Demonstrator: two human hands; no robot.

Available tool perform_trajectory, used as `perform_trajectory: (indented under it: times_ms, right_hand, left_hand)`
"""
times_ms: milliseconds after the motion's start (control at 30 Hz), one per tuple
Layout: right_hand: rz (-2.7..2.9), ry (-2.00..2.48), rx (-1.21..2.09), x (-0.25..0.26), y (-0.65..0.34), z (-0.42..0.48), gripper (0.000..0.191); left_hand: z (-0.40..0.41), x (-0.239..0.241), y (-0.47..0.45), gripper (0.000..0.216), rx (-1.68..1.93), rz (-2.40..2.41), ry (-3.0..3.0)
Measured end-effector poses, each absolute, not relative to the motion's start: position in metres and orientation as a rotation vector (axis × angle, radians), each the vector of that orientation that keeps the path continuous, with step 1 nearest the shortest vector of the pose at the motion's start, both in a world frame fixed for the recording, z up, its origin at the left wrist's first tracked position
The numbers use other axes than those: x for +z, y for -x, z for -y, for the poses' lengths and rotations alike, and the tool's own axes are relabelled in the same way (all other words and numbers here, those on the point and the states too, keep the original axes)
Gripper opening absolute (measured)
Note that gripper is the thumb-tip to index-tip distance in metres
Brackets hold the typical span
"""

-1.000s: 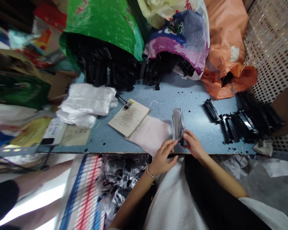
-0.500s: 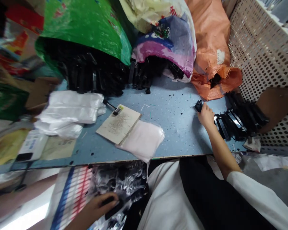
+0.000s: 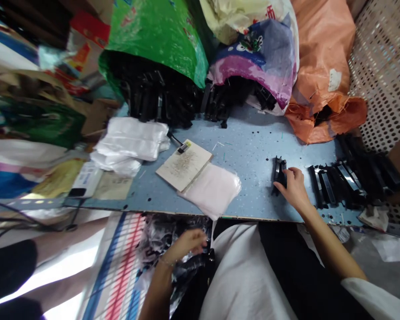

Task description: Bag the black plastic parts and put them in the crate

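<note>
My right hand [image 3: 294, 187] rests on the blue table [image 3: 250, 146] with its fingers closed over a long black plastic part [image 3: 278, 171], which lies apart from the row of similar black parts [image 3: 336, 182] to its right. My left hand [image 3: 186, 243] hangs below the table's front edge, over a heap of black parts wrapped in shiny clear bags [image 3: 166, 240]. Its fingers are loosely spread and I see nothing in them. A flat stack of clear pinkish bags [image 3: 213, 189] lies on the table between my hands.
Green [image 3: 160, 40], purple [image 3: 253, 62] and orange [image 3: 323, 80] sacks of black parts line the table's back. A perforated white basket [image 3: 383, 66] stands at right. A cardboard piece [image 3: 184, 164] and white bags [image 3: 130, 142] lie left. Another person's leg [image 3: 53, 249] is at lower left.
The bagged part held in both hands a second ago went down to the heap with my left hand, which has since let go. My right hand reached right and drew a black part toward me.
</note>
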State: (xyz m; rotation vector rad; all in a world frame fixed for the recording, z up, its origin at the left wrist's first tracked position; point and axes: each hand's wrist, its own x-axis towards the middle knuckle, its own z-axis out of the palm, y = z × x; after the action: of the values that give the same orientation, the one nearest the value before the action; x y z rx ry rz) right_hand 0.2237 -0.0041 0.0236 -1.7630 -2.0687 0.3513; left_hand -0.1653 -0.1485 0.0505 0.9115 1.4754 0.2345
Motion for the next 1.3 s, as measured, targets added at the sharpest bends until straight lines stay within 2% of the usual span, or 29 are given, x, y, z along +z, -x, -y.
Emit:
perform_trajectory:
  times_ms: [67, 133, 233, 300, 367, 500, 600, 700, 833, 967, 1133, 1233, 1300]
  right_hand:
    - [1.959, 1.851, 0.419, 0.02, -0.223, 0.011, 0.058]
    - [1.884, 1.938, 0.527, 0.018, -0.227, 0.013, 0.059]
    - [1.781, 2.123, 0.647, 0.02, -0.243, 0.012, 0.046]
    - [1.696, 2.121, 0.779, 0.023, -0.252, 0.012, 0.036]
    - [1.505, 1.948, 1.052, 0.025, -0.248, 0.016, 0.036]
    - [0.882, 1.41, 1.934, 0.024, -0.195, 0.039, 0.04]
    - [0.574, 1.137, 2.366, 0.016, -0.142, 0.055, 0.031]
    - [0.4, 1.174, 2.43, 0.008, -0.117, 0.059, 0.026]
    - [0.299, 1.208, 2.317, 0.005, -0.124, 0.053, 0.019]
    - [0.158, 0.954, 2.522, 0.003, -0.127, 0.053, 0.024]
    - [-0.086, 0.749, 2.766, -0.013, -0.113, 0.052, 0.027]
    - [-0.113, 0.649, 2.778, -0.017, -0.108, 0.049, 0.026]
    - [0.066, 0.683, 2.661, -0.014, -0.106, 0.047, 0.024]
  left_hand:
    - [0.11, 0.029, 0.149, 0.038, 0.47, -1.517, -1.183]
    - [0.079, 0.02, 0.128, 0.028, 0.736, -1.631, -1.549]
    - [0.05, 0.011, 0.107, 0.012, 0.824, -1.756, -1.829]
    - [0.042, 0.005, 0.105, 0.013, 0.802, -1.774, -1.77]
    - [0.038, -0.001, 0.112, 0.014, 0.807, -1.749, -1.573]
    - [0.036, -0.011, 0.124, 0.012, 0.904, -1.622, -1.138]
    - [0.037, -0.012, 0.125, 0.006, 0.981, -1.595, -1.212]
    - [0.04, -0.008, 0.128, 0.019, 0.982, -1.667, -1.519]
    - [0.045, -0.006, 0.134, 0.017, 0.896, -1.817, -1.747]
    - [0.042, -0.012, 0.133, 0.043, 0.852, -1.664, -1.939]
    - [0.042, -0.007, 0.135, 0.055, 0.824, -1.673, -1.972]
    - [0.056, 0.008, 0.125, 0.064, 0.821, -1.559, -2.159]
    - [0.068, 0.019, 0.111, 0.068, 0.836, -1.438, -2.262]
